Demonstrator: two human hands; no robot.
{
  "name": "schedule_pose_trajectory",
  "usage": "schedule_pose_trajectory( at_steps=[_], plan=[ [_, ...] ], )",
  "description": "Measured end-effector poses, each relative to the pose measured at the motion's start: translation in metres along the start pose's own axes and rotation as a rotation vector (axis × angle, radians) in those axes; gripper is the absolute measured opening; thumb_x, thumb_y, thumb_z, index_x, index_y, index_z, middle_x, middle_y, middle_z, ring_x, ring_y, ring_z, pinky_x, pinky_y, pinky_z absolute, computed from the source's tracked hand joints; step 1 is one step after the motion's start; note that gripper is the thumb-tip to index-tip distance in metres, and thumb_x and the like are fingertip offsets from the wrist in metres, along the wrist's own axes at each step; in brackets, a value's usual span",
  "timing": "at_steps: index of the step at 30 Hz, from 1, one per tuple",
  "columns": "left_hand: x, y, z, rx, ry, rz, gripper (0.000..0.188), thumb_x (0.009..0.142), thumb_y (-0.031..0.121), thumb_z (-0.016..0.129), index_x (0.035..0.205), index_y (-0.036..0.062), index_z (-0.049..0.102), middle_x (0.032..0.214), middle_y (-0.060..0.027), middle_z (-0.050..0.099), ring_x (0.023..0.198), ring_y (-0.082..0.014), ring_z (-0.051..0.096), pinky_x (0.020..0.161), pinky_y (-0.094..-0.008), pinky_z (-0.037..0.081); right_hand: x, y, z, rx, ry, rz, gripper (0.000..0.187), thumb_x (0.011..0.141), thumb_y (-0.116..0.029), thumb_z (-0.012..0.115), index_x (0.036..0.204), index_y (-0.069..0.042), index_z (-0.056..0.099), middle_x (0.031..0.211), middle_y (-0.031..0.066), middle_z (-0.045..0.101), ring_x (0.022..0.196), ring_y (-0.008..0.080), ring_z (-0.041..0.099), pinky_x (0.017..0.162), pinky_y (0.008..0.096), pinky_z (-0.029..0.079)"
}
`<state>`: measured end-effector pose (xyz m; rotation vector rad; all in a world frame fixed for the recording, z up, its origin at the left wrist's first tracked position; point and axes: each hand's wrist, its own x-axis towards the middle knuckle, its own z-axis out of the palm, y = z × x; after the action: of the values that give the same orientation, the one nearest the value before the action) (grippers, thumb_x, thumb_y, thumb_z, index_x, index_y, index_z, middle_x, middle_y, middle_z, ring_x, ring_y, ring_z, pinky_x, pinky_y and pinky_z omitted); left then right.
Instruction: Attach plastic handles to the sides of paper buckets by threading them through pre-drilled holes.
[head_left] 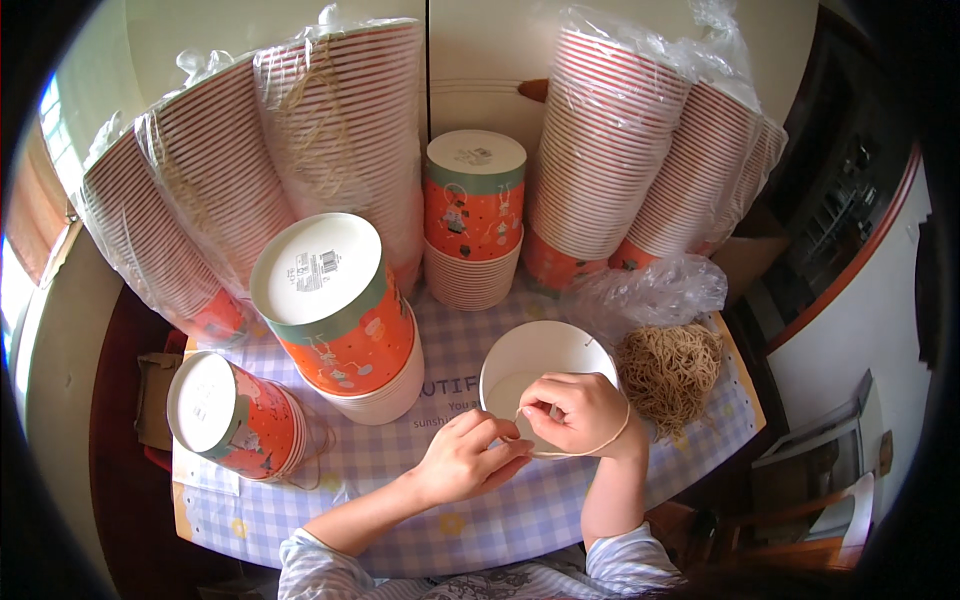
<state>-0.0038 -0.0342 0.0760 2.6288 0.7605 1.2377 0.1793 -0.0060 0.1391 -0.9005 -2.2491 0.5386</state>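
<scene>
Where a white tub stands, both hands in fingertip pinches on tan string (a tangled heap nearby).

Table, far edge: six bagged bucket stacks. Unbagged bucket stacks: three. One open bucket. Right edge: one twine heap, one crumpled bag.

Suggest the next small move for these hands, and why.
Perhaps draw the string in gently with the left hand: it curves around the right hand, and both hands are close together over the near side of the white bucket.
</scene>
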Motion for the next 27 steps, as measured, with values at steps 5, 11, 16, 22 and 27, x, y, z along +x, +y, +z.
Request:
schedule_pose_trajectory(
  at_steps=[5, 11, 16, 22, 27],
  plan=[
    [0.003, 0.0, -0.008, -0.436, -0.024, -0.184, 0.014, 0.071, 0.009, 0.07, 0.083, 0.0073, 0.064, 0.085, -0.0025, 0.058, 0.075, -0.0191, 0.05, 0.07, -0.0294, 0.042, -0.002, 0.003, 0.002, -0.03, -0.035, 0.044, 0.003, 0.074, -0.006, 0.062, 0.076, -0.005, 0.06, 0.067, 0.006, 0.059, 0.05, 0.016, 0.055, 0.047, 0.0274, 0.043],
    [-0.011, -0.01, -0.009, -1.362, 0.058, -0.587, 0.01, 0.089, 0.01, 0.053, 0.091, 0.0011, 0.057, 0.091, -0.0057, 0.06, 0.085, -0.0118, 0.053, 0.075, -0.0264, 0.042, -0.008, -0.002, -0.007, 0.002, -0.245, 0.017, 0.003, 0.071, -0.008, 0.06, 0.074, -0.006, 0.059, 0.067, 0.0075, 0.058, 0.058, 0.0234, 0.057, 0.052, 0.0312, 0.044],
    [-0.006, -0.012, -0.015, -1.455, 0.13, -0.69, 0.012, 0.089, 0.013, 0.052, 0.088, 0.0006, 0.055, 0.088, -0.0094, 0.058, 0.083, -0.0172, 0.056, 0.077, -0.0313, 0.045, -0.009, -0.004, -0.017, 0.183, -0.181, -0.044, 0.008, 0.069, 0.0, 0.059, 0.076, -0.004, 0.06, 0.069, 0.0059, 0.06, 0.059, 0.02, 0.058, 0.053, 0.0281, 0.046],
    [-0.003, -0.012, -0.017, -1.378, 0.062, -0.777, 0.019, 0.092, 0.014, 0.048, 0.097, -0.0026, 0.056, 0.083, -0.0054, 0.059, 0.078, -0.012, 0.055, 0.076, -0.0274, 0.045, -0.004, -0.006, -0.016, 0.296, -0.106, -0.05, 0.011, 0.069, 0.003, 0.058, 0.077, -0.003, 0.061, 0.072, 0.007, 0.061, 0.061, 0.0176, 0.059, 0.054, 0.0266, 0.046],
    [-0.005, -0.011, -0.015, -1.234, 0.02, -0.778, 0.021, 0.091, 0.014, 0.05, 0.101, -0.0038, 0.058, 0.084, -0.0055, 0.061, 0.075, -0.0095, 0.056, 0.07, -0.0243, 0.046, 0.001, -0.01, -0.01, 0.318, -0.021, -0.082, 0.008, 0.071, 0.002, 0.058, 0.077, -0.001, 0.061, 0.072, 0.0072, 0.062, 0.063, 0.017, 0.059, 0.056, 0.0259, 0.046]
  ],
)
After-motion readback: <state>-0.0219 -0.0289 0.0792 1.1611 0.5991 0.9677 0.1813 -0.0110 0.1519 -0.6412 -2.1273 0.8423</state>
